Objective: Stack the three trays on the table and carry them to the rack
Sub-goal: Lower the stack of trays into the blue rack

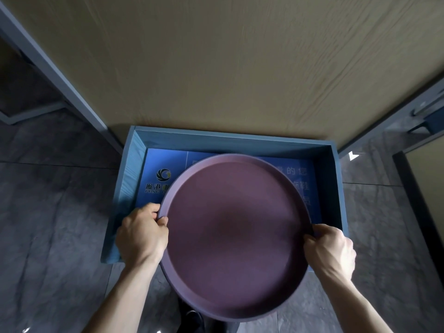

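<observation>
Left hand [141,234] and right hand [330,251] clamp opposite rims of the round purple tray [236,236]; it hangs over the blue open-topped box [332,179], above a printed blue sheet [165,181]; stacked trays beneath can't be told.

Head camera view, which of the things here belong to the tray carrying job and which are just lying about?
Part of the job:
- round purple tray, possibly a stack; only the top one shows
- left hand and right hand, gripping its rim on opposite sides
- blue open box under the tray, probably the rack

Just lying about:
- blue printed sheet lining the box
- tan wood panel behind
- grey tiled floor
</observation>
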Motion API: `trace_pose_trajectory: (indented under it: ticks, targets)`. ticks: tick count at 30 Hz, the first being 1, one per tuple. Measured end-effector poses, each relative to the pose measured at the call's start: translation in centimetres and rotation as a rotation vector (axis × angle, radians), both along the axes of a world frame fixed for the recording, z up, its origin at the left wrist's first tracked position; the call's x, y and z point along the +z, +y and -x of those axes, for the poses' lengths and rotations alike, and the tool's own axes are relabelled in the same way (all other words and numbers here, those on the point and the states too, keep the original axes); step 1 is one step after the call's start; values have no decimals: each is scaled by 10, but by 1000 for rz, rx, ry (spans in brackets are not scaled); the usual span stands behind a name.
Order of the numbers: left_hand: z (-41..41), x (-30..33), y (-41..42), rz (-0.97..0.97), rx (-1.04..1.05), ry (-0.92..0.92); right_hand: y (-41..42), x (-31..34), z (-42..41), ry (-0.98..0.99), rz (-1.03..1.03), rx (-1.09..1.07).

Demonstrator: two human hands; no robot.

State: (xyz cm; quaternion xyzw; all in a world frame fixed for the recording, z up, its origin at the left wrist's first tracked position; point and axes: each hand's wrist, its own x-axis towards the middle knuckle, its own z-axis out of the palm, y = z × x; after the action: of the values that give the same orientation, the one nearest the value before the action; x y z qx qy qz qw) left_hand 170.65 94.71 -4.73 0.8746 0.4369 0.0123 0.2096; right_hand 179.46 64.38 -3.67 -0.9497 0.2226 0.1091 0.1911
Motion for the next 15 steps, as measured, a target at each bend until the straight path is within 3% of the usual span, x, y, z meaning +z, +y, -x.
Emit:
trace_pose_trajectory:
  ticks: [5, 11, 15]
  targets:
    - [2, -1, -4, -25, -3, 10, 0, 2, -4, 21, -78, -70]
    - [-4, -4, 0, 133, 135, -31, 0, 3, -8, 29, -185, -143]
    - [-6, -7, -2, 120, 152, -42, -2, 3, -11, 16, -208, -137]
